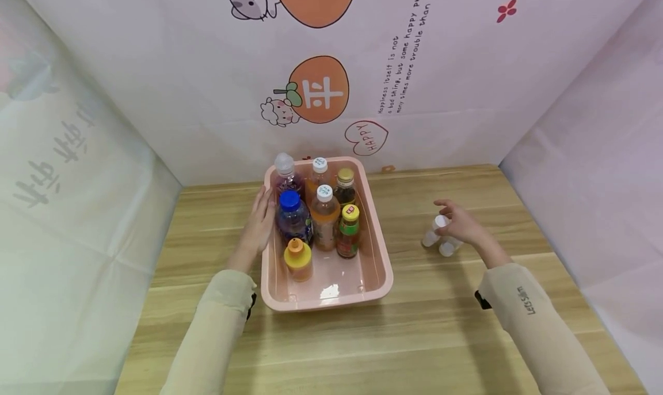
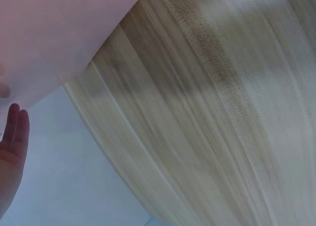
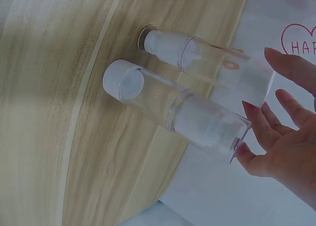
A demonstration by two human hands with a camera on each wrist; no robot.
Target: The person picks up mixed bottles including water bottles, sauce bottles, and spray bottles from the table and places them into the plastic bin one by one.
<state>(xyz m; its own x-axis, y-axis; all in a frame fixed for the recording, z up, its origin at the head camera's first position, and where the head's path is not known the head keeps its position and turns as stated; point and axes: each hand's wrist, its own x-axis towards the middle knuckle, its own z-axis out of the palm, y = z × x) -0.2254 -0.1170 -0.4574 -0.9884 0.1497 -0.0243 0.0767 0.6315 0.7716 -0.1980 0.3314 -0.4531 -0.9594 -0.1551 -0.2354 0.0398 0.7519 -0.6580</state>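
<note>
Two clear cylindrical bottles with white parts, a left one (image 3: 212,63) and a nearer one (image 3: 158,100), stand close together on the right. My right hand (image 1: 463,225) hovers around their upper ends, with thumb and fingers spread. In the right wrist view, its fingertips are close to the bottle tops; whether they touch cannot be made out. My left hand (image 1: 257,225) lies along the left side of a pink plastic bin (image 1: 380,257), fingers straight near its rim. Only part of that hand shows at the left edge of the left wrist view.
Inside the bin stand several bottles: blue-capped (image 1: 294,219), orange drink (image 1: 325,222), yellow-capped sauce (image 1: 349,236), yellow squeeze bottle (image 1: 298,262), among others. The wooden table (image 1: 331,349) meets a printed cloth wall (image 1: 440,136) behind the bin, with cloth walls on both sides.
</note>
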